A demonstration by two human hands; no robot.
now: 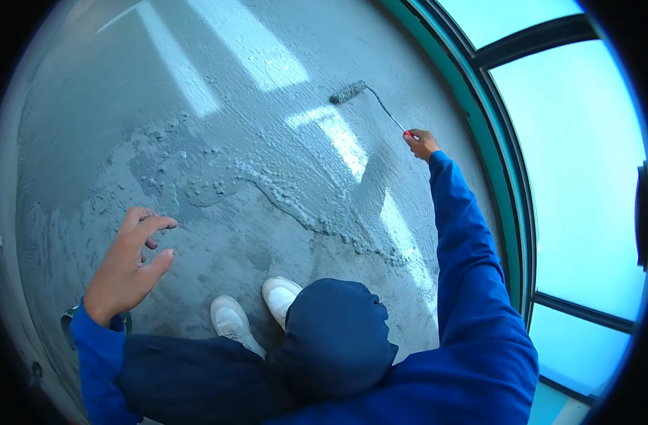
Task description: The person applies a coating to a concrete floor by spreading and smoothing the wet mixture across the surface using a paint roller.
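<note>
My right hand (423, 144) is closed round the red handle of a paint roller (349, 92), reaching out at the upper right. The roller's grey, coated head rests on the wet grey coating (267, 127) spread over the floor. A thick, lumpy edge of this coating runs across the middle of the view. My left hand (134, 263) is held above the floor at the lower left, its fingers apart and curved, holding nothing.
A glazed frame (511, 159) with bright panes and a green sill curves along the right. White shoes (232, 322) stand on rough grey floor (203, 258) below the coating's edge. A pale wall edge runs down the left.
</note>
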